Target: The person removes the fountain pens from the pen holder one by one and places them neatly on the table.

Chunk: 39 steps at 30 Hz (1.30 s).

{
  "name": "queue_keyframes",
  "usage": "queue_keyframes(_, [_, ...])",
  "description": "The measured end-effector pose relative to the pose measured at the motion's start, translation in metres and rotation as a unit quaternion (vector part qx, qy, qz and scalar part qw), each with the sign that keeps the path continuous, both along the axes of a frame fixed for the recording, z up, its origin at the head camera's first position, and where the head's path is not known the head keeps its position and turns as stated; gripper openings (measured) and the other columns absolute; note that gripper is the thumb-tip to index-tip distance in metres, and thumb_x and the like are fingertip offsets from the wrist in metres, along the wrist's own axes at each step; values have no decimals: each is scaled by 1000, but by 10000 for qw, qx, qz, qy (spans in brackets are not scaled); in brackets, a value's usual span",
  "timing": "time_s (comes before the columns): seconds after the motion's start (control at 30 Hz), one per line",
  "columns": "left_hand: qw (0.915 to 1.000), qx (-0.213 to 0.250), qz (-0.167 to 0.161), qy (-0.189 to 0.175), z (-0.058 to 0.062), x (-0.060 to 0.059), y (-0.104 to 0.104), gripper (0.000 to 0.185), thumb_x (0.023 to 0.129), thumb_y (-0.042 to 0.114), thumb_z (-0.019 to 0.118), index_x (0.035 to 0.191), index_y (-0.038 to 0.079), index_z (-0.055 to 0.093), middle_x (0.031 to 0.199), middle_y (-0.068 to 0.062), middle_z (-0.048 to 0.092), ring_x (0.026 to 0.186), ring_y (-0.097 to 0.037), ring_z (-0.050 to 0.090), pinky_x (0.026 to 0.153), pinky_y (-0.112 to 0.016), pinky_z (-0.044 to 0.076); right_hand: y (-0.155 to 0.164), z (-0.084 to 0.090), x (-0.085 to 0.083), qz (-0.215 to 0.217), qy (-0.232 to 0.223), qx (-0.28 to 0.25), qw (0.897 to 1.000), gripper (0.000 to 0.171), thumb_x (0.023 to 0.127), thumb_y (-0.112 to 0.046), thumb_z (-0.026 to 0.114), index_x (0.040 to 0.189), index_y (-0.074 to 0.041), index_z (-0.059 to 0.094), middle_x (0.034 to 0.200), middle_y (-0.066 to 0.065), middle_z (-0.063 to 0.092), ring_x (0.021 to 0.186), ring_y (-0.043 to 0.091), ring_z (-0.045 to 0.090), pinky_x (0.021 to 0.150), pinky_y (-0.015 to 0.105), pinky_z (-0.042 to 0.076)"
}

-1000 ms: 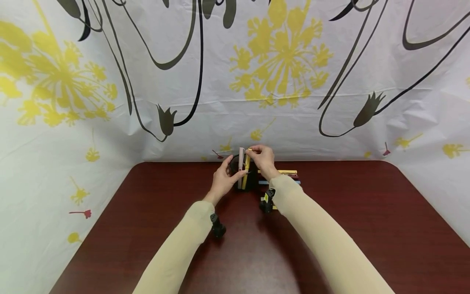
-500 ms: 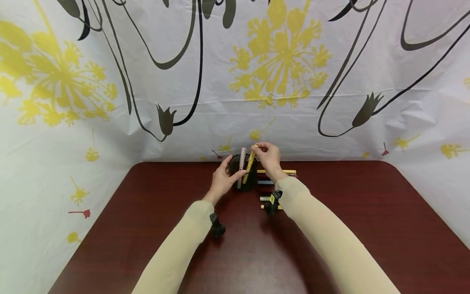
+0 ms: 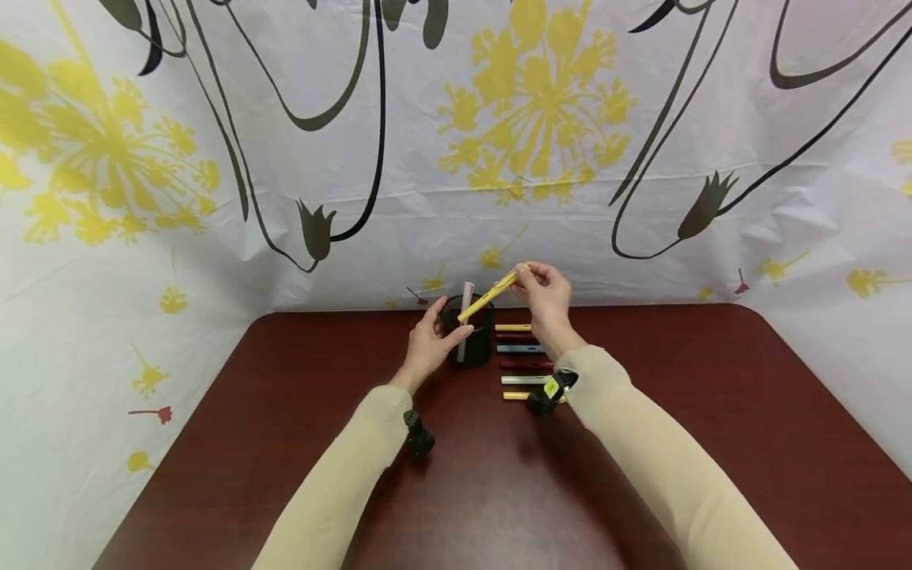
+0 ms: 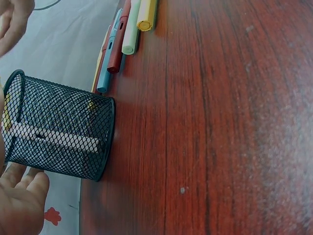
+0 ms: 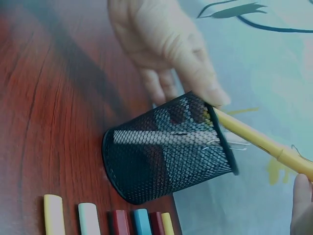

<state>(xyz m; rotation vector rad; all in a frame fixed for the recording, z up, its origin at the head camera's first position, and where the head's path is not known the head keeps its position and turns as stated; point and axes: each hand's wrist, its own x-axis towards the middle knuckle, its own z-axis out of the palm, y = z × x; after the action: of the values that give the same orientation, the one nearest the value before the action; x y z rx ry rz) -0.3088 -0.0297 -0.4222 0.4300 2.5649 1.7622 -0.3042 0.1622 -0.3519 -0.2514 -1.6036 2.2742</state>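
A black mesh pen cup (image 3: 480,346) stands upright near the table's back edge. My left hand (image 3: 427,348) holds it from the left, thumb and fingers around its rim. Inside leans a pale pink pen (image 3: 466,296), visible through the mesh in both wrist views. My right hand (image 3: 549,302), up and to the right of the cup, pinches a yellow pen (image 3: 493,296) by its upper end. That pen slants, its lower end at the cup's mouth; in the right wrist view the tip end (image 5: 227,120) is by the rim, close to the left thumb.
Right of the cup several pens lie in a row: yellow (image 3: 511,327), blue (image 3: 514,348), dark red (image 3: 523,365), pale green (image 3: 523,380) and another yellow (image 3: 516,396). Behind the dark red-brown table (image 3: 470,491) hangs a patterned white cloth (image 3: 399,261).
My right hand has moved right and upward with the yellow pen, which went from nearly upright inside the cup to a strong slant at its mouth. The left hand keeps its hold.
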Motion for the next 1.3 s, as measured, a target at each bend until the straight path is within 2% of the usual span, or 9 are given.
queue_keyframes(0.13, [10000, 49, -18, 23, 0, 0, 0, 79, 86, 33, 70, 150, 16, 28, 147, -13, 39, 131, -27, 44, 99, -44, 44, 13, 3, 12, -153, -147, -829, 9963, 9, 90, -11, 63, 97, -9, 58, 85, 3, 57, 77, 9, 62, 81, 24, 54])
queue_keyframes(0.27, [10000, 62, -19, -38, -1, -1, 0, 78, 86, 34, 70, 150, 17, 28, 147, -12, 38, 131, -27, 43, 100, -44, 44, 30, 1, 27, -304, -393, -1474, 9878, 9, 91, -10, 61, 98, -9, 55, 90, 3, 56, 80, 10, 60, 78, 20, 54])
queue_keyframes(0.47, [10000, 57, 19, -57, -3, -4, 0, 78, 85, 35, 70, 149, 19, 29, 150, -11, 34, 132, -27, 42, 102, -44, 42, 58, -19, 61, -199, -734, -1875, 9793, 15, 91, -8, 60, 104, -8, 52, 89, 0, 59, 80, 10, 60, 80, 21, 54])
queue_keyframes(0.67, [10000, 51, 22, -70, -3, -2, 1, 78, 85, 34, 70, 150, 18, 28, 150, -11, 35, 132, -27, 42, 102, -42, 42, 77, -46, 100, 16, -1236, -1818, 9755, 13, 90, -9, 60, 100, -9, 51, 91, -4, 61, 81, 7, 60, 82, 21, 53])
queue_keyframes(0.87, [10000, 52, 30, -76, -1, -2, 0, 80, 85, 35, 70, 150, 19, 28, 146, -12, 40, 131, -26, 43, 100, -43, 44, 81, -64, 128, 258, -1545, -1438, 9771, 8, 91, -11, 59, 96, -13, 52, 91, -8, 61, 83, 3, 60, 84, 20, 52])
queue_keyframes(1.17, [9999, 29, 59, -94, -3, -3, 1, 78, 85, 35, 70, 150, 20, 28, 147, -13, 39, 131, -27, 43, 101, -43, 43, 79, -78, 146, 469, -1652, -1137, 9786, 7, 91, -11, 60, 94, -14, 54, 90, -8, 62, 86, 2, 62, 85, 21, 52])
queue_keyframes(1.3, [9999, 39, 61, -106, -2, -2, 1, 79, 85, 35, 70, 150, 20, 28, 147, -12, 40, 131, -26, 44, 100, -43, 44, 84, -82, 152, 727, -1653, -671, 9813, 7, 93, -9, 57, 96, -14, 54, 90, -9, 62, 87, 2, 64, 86, 23, 52])
